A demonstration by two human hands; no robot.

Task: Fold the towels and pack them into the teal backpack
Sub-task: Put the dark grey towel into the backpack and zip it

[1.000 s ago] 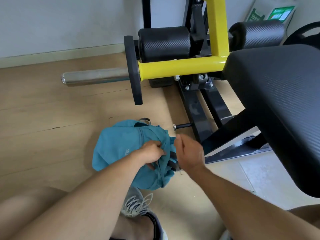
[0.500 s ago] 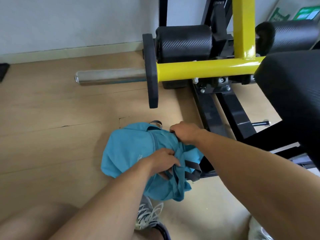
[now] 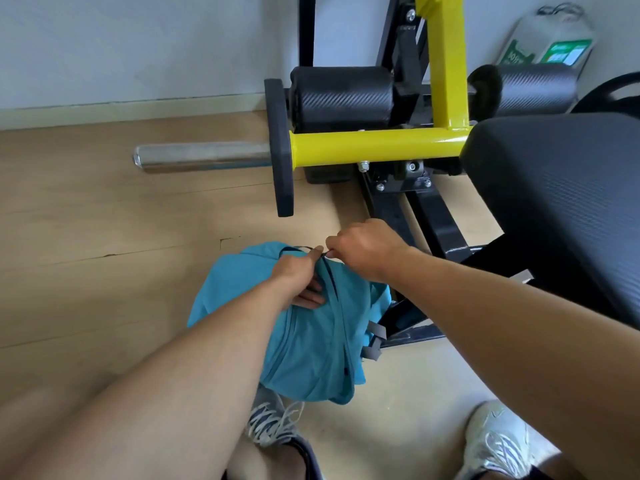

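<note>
left hand (image 3: pixel 298 277): fingers curled, gripping | right hand (image 3: pixel 363 247): fingertips pinching | both arms extended forward

**Teal backpack lying slumped on the floor**

A soft teal fabric backpack (image 3: pixel 311 344) is lying crumpled on the pale wooden floor, just in front of the person's shoes. Its zip line is running along the upper side, partly gaping near the top end. Grey webbing straps with buckles are hanging off its right edge. No towels are showing.

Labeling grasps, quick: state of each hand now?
Left hand: closed, gripping the backpack fabric.
Right hand: closed, pinching something small at the backpack's top, likely the zipper pull.
</note>
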